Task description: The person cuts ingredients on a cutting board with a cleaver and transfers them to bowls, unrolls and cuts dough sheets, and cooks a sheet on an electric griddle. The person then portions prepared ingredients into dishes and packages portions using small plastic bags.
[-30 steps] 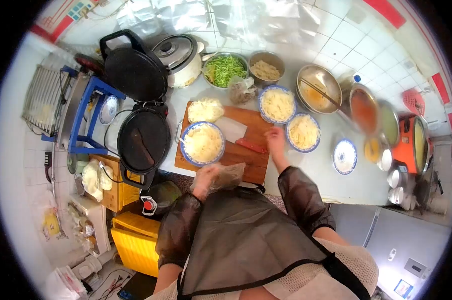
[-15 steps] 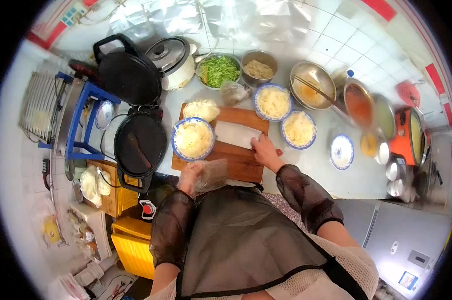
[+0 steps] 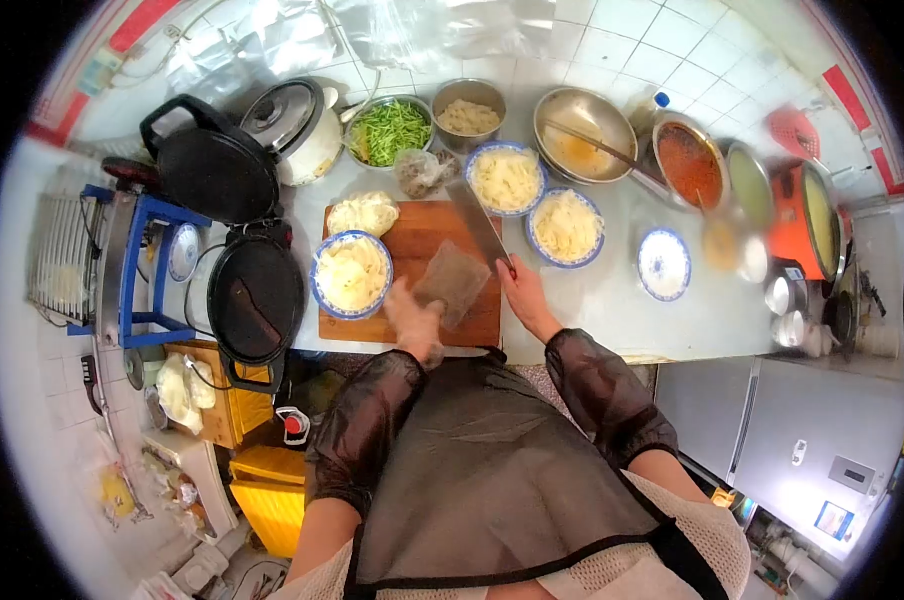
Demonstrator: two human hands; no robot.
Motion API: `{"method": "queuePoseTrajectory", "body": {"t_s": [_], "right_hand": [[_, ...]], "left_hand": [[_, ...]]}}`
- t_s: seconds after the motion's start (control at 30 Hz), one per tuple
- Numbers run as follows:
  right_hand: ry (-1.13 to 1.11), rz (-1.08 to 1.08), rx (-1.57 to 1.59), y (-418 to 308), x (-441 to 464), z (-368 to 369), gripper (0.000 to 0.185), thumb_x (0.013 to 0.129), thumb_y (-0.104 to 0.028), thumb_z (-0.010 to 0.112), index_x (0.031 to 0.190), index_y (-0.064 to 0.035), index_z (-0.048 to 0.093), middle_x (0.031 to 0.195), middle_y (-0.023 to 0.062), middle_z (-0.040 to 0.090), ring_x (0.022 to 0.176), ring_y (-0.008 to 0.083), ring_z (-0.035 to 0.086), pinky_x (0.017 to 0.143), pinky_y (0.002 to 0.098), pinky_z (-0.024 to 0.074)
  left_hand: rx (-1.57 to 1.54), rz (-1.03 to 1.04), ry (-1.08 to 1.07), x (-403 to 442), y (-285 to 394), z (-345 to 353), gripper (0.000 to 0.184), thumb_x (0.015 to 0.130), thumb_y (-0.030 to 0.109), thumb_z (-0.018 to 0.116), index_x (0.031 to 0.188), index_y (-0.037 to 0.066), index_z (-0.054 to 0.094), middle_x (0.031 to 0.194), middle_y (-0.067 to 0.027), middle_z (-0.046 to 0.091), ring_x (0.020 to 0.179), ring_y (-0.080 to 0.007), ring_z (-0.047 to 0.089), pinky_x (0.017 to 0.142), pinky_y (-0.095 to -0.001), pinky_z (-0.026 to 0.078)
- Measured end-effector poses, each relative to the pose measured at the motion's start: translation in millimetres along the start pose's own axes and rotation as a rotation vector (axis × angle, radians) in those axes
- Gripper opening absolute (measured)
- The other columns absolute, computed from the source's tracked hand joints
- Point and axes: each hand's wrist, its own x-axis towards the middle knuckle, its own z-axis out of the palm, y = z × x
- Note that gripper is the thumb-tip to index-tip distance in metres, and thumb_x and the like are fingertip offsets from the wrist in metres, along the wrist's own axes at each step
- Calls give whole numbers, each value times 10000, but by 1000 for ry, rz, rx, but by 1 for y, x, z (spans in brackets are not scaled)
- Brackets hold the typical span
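My right hand is closed round the handle of a cleaver. Its broad blade slants up and left past the right edge of the wooden cutting board. Over the lower part of that board, my left hand, a little blurred, grips a clear plastic bag with something greyish-brown in it that I cannot make out. A blue-rimmed bowl of pale shreds sits on the board's left side, beside a bagged pale lump.
Two bowls of pale strips, shredded greens and a steel wok with chopsticks stand at the back. An open electric griddle is at left. Rightward are a white-filled bowl and red sauce.
The cleaver, which lay flat across the board, is now raised and turned in my right hand. My left hand has brought the plastic bag from the front edge up over the board. The view has shifted.
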Motion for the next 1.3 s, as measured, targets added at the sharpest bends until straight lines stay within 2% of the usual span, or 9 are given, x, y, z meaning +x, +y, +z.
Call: {"method": "queuePoseTrajectory", "body": {"t_s": [0.07,0.1,0.2,0.27,0.33,0.47,0.53,0.73,1.3], "right_hand": [[1,4,19,-4,7,9,274,934,-290,505,942,-16,527,655,198,560,615,389,544,549,430,397],[7,10,34,-6,8,12,282,935,-293,506,955,-13,532,648,189,553,598,369,540,549,418,395],[61,77,121,-14,8,16,301,937,-299,506,994,-5,536,633,176,529,567,316,522,552,395,397],[96,75,150,-6,3,16,312,937,-303,507,999,2,535,629,172,522,560,298,509,549,387,396],[128,67,183,-4,-6,9,323,937,-306,509,1004,9,534,626,169,514,552,279,495,547,379,395],[105,145,131,-6,-30,7,320,941,-287,503,1014,23,528,632,184,515,557,296,499,544,383,397],[167,101,133,-10,-38,11,309,943,-279,499,1013,21,525,627,185,511,556,304,500,540,386,395],[137,193,115,-4,-55,34,276,940,-256,493,976,15,530,640,197,519,573,344,508,552,404,399],[-30,-35,-259,-22,47,96,294,945,-297,444,1014,-26,535,737,239,604,675,439,579,592,501,463]], "left_hand": [[570,673,-175,-17,76,-12,532,749,200,679,1198,-12,487,1253,-234,446,1150,-364,462,910,-410,437],[571,673,-173,-13,78,-7,532,749,200,679,1198,-12,487,1253,-234,446,1150,-364,462,910,-410,437],[973,524,-540,0,96,0,558,800,246,664,1252,8,442,1237,-260,473,1083,-427,512,897,-498,433],[633,-95,-479,1,107,-7,513,820,291,638,1227,21,478,1161,-267,549,1092,-399,532,898,-466,433],[728,-49,-573,11,79,-9,436,829,273,627,1177,32,523,1093,-261,594,1064,-384,554,894,-442,433],[666,328,-613,18,63,-18,472,786,315,649,1149,24,565,1236,-212,528,1157,-375,477,964,-443,383],[885,1033,-544,30,51,-5,555,800,363,643,1262,93,497,1304,-140,477,1215,-369,406,995,-465,337],[971,477,-470,-4,53,-5,612,770,425,650,1263,97,498,1249,-142,468,1163,-345,399,950,-440,333],[796,579,-418,-17,6,1,601,784,404,661,1252,78,475,1239,-126,453,1171,-341,383,976,-490,276]]}}
